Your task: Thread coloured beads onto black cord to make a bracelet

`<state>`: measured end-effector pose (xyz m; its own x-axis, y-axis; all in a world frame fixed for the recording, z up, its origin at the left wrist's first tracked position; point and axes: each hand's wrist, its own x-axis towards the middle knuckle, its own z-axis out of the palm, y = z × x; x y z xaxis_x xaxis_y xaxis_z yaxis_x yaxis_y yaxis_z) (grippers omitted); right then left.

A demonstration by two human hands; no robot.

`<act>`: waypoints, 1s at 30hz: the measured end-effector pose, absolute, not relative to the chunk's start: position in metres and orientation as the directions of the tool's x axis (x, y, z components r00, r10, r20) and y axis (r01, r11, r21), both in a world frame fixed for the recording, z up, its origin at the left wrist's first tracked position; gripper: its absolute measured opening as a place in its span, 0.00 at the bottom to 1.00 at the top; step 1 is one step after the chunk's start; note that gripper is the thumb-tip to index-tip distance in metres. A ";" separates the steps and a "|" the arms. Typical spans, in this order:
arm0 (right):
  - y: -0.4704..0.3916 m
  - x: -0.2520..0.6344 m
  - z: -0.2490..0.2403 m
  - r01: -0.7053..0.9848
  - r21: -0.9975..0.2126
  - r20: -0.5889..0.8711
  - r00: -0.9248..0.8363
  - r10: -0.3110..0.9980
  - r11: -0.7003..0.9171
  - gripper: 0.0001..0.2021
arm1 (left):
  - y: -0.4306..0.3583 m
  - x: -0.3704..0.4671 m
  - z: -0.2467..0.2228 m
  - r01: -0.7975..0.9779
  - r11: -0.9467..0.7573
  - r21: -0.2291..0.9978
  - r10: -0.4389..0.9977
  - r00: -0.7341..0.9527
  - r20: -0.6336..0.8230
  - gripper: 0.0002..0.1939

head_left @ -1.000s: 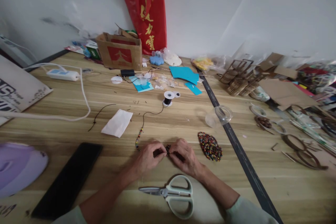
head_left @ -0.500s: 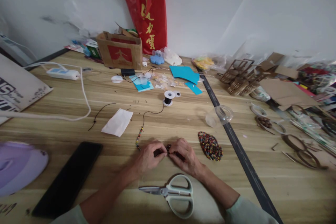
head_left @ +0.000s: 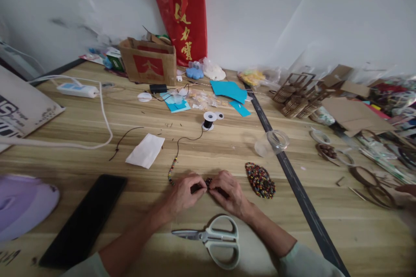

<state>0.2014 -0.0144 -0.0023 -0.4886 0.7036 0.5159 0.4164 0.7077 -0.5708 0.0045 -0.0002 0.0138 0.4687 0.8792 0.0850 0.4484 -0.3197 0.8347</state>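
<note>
Black cord (head_left: 190,139) runs from the small white spool (head_left: 208,124), which stands upright on the wooden tabletop (head_left: 224,158), toward the near left, where it becomes a beaded strand (head_left: 171,172) of many colours.

In my judgement, the first thing that could go wrong is a slip of the fingertips. These beads are very small, so if one hand loosens too early, they could slide along the cord, or drop and roll over the smooth wood. A second risk would come from pulling: because the cord leads back to the standing spool, a strong tug could tip it over or unwind too much. Also, the scissors (head_left: 221,240) lie on the near side of the hands with the blades pointing left, and a lowered wrist might push them.

As for position, a dark bead cluster (head_left: 208,182) is between the two hands. The left hand (head_left: 183,192) pinches it with thumb and forefinger, and the right hand (head_left: 227,192) pinches it from the other side. It is small and half covered, so I cannot tell whether it belongs to the same strand. That strand lies just beside the left hand, on its far left side. To the right of the right hand, apart from it, rests a coiled heap of bead strings (head_left: 261,180).
</note>
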 end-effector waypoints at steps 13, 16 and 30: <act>-0.014 0.201 0.000 0.425 -0.563 0.506 -0.501 0.702 0.709 0.02 | 0.001 0.004 0.012 0.448 -0.326 0.832 0.876 0.475 0.087 0.06; -0.014 0.201 -0.001 0.416 -0.566 0.505 -0.507 0.699 0.711 0.01 | 0.001 0.005 0.010 0.450 -0.331 0.829 0.875 0.475 0.091 0.05; -0.015 0.201 0.000 0.427 -0.566 0.503 -0.499 0.706 0.705 0.01 | 0.001 0.005 0.011 0.441 -0.308 0.843 0.884 0.460 0.083 0.05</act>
